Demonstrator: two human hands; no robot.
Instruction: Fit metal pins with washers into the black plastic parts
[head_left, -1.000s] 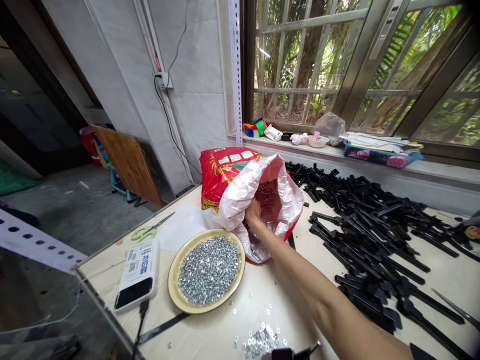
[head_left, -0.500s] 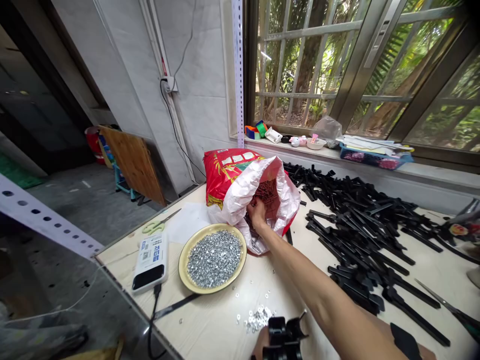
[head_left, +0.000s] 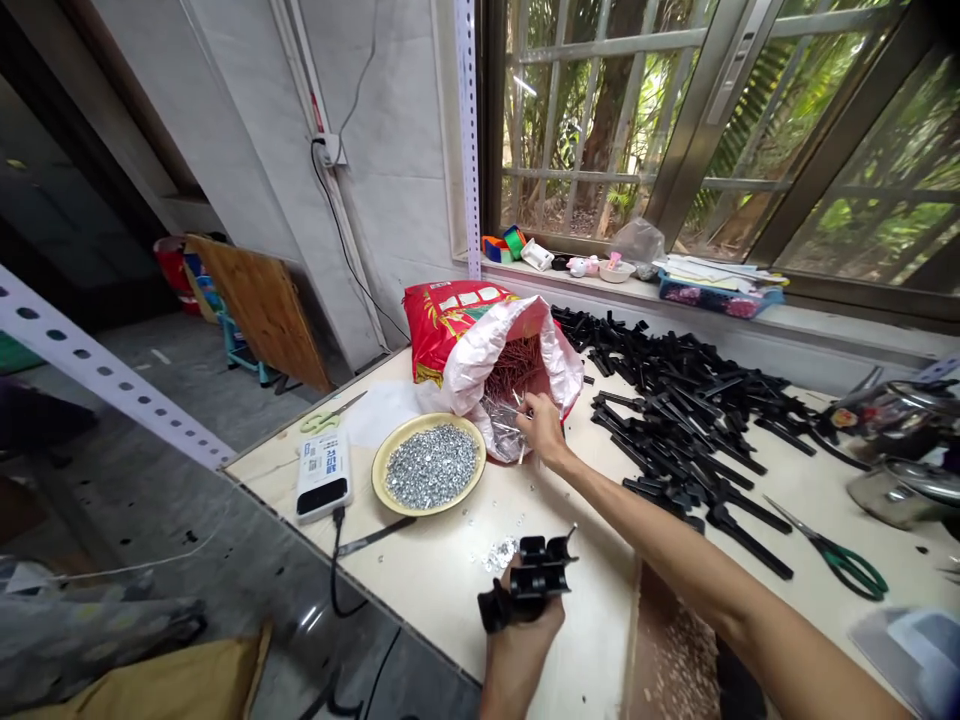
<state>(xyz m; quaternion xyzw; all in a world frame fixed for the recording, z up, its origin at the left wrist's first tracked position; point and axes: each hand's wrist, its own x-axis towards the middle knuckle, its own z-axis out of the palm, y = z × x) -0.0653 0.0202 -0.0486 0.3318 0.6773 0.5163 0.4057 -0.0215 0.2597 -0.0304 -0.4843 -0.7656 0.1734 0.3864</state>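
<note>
My right hand (head_left: pixel 543 430) is at the front of the open bag's mouth, fingers closed on a few long, thin metal screws (head_left: pixel 517 400) whose ends stick out. Inside the red and white bag (head_left: pixel 463 378) lies a mass of reddish-brown thin metal pieces (head_left: pixel 517 368). Lower down, my left hand (head_left: pixel 525 640) grips several black plastic clips (head_left: pixel 536 580) held together, and a thin metal tip pokes up from them. Beside the bag is a yellow plate (head_left: pixel 380 487) heaped with small silver nuts (head_left: pixel 433 465).
Loose silver nuts (head_left: pixel 502 553) lie on the table. Black plastic parts (head_left: pixel 675 400) are piled at right, near green-handled scissors (head_left: pixel 847 568) and metal pots (head_left: pixel 900 490). A white device (head_left: pixel 324 475) with a cable and light-green scissors (head_left: pixel 322 420) sit at left. Small items line the windowsill (head_left: pixel 637 283).
My right hand has come out of the bag to its front edge, with thin screws in its fingers. My left hand with the black clips has risen further into view.
</note>
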